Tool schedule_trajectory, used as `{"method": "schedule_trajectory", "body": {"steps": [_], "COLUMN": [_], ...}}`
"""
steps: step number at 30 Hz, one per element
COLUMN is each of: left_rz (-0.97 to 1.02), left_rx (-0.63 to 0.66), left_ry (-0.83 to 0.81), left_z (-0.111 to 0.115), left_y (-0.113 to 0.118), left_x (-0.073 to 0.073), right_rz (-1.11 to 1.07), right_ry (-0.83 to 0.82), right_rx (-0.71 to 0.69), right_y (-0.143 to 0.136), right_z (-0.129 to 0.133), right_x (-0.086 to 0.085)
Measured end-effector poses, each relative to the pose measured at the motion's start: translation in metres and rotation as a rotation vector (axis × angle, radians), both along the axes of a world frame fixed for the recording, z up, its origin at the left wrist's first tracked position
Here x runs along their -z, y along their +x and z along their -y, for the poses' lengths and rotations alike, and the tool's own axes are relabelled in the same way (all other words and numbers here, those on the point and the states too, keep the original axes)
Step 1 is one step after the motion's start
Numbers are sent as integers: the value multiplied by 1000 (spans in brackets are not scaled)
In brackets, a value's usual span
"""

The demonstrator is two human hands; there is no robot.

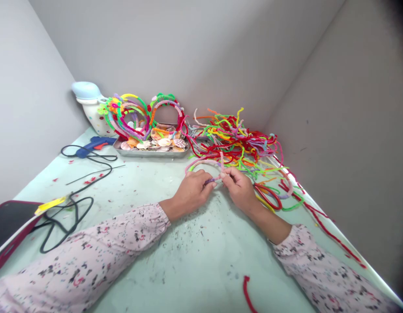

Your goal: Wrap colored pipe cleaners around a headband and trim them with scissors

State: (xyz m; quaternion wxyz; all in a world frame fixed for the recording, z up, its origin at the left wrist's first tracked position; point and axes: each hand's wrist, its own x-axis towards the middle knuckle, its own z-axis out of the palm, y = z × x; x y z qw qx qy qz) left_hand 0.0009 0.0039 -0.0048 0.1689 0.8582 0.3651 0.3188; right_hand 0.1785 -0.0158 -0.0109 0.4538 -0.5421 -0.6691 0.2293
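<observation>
A hoop of fuzzy pipe cleaners point(206, 161), pink, green and purple, is held between my two hands near the middle of the table. My left hand point(194, 191) pinches its purple part with thumb and fingers. Close by on the right, my right hand point(239, 187) grips a pink strand of the hoop, whose end stands up above the fingers. Both hands are closed, with their fingertips only a small gap apart. Behind them lies a large tangled pile of coloured pipe cleaners point(234, 139).
A metal tray point(149, 153) at the back holds seashells point(164, 142) and decorated hoops point(167, 103). Left of it are a blue glue gun point(90, 145) with a black cord point(87, 198) and a white container point(98, 117). A red strand point(248, 295) lies at the front.
</observation>
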Motion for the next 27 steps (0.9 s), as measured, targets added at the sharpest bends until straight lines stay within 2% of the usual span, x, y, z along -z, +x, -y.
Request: {"method": "schedule_trajectory", "body": {"steps": [12, 27], "left_rz": [18, 6], "left_rx": [6, 25], "left_ry": [52, 104], "left_z": [1, 1], "left_y": [-1, -2], "left_x": [-3, -2], "right_rz": [-67, -186], "right_ry": [-42, -79], "right_rx": [-10, -50], "right_y": [-1, 1], "right_z": [2, -2], "right_x": [-4, -1]}}
